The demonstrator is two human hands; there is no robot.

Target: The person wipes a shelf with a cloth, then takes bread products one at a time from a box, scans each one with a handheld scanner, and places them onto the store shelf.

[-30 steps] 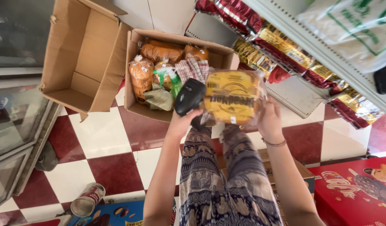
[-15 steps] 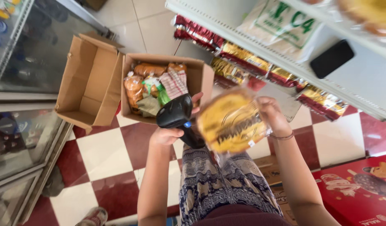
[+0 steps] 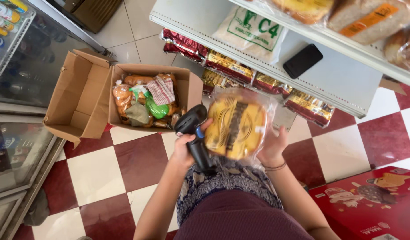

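My left hand (image 3: 183, 150) grips a black handheld scanner (image 3: 194, 129) by its handle, head pointing up and left. My right hand (image 3: 272, 149) holds a clear-wrapped yellow bread packet (image 3: 236, 124) from behind, tilted upright in front of me, right beside the scanner. Both are held above my lap, over patterned trousers. An open cardboard box (image 3: 187, 89) full of wrapped buns, a checked cloth and a green item stands on the floor just beyond my hands.
A white shelf unit (image 3: 347, 84) runs across the top right, with a black phone (image 3: 303, 60), a white sack and rows of red and gold packets below. A glass-door cooler (image 3: 18, 89) stands left. A red carton (image 3: 369, 200) lies at lower right on the checkered floor.
The view has swung upward and left, bringing more of the shelf into sight. The bread packet has risen and turned more upright beside the scanner; both hands keep their grips.
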